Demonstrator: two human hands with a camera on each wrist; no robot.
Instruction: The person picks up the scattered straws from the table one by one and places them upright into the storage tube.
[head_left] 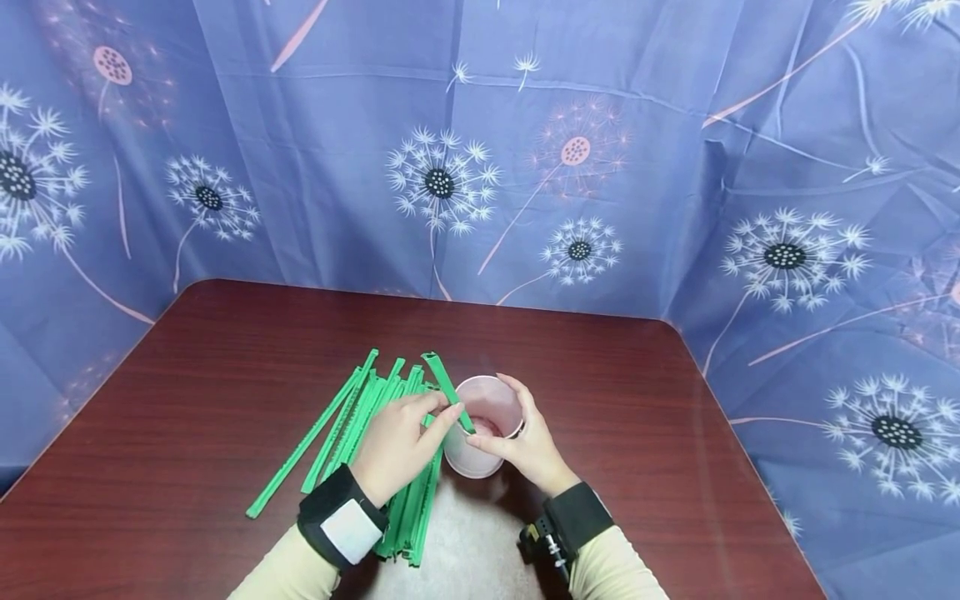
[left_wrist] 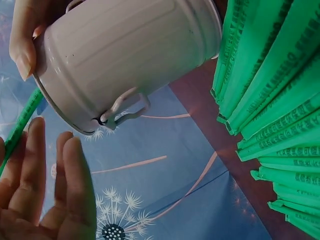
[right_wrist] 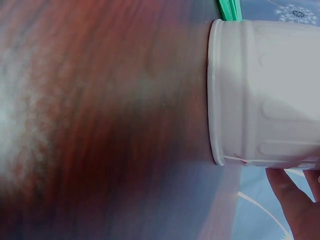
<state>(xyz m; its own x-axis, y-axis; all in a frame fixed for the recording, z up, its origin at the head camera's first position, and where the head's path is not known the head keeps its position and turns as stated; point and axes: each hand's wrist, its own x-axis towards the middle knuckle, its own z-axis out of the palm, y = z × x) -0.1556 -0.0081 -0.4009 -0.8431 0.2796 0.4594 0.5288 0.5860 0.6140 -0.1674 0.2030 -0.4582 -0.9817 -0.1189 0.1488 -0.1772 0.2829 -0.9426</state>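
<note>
A small whitish metal pail (head_left: 472,465) with side handles stands on the table, its mouth upward. My right hand (head_left: 536,442) grips it near the rim, thumb on the near edge and fingers round the far side. Between thumb and fingertips my left hand (head_left: 401,437) pinches a slim green wrapped stick (head_left: 444,379), tilted, its lower end over the pail's mouth. In the left wrist view the stick (left_wrist: 22,120) shows near the rim, and the other left fingers are extended. Beside and beneath the left hand lies a pile of similar green wrapped sticks (head_left: 405,517) with dark print.
The dark red-brown wooden table (head_left: 600,367) has rounded back corners and a bright glare patch at its near middle. One green stick (head_left: 300,450) lies at the pile's left edge. A blue dandelion-print cloth (head_left: 337,167) hangs behind and at both sides.
</note>
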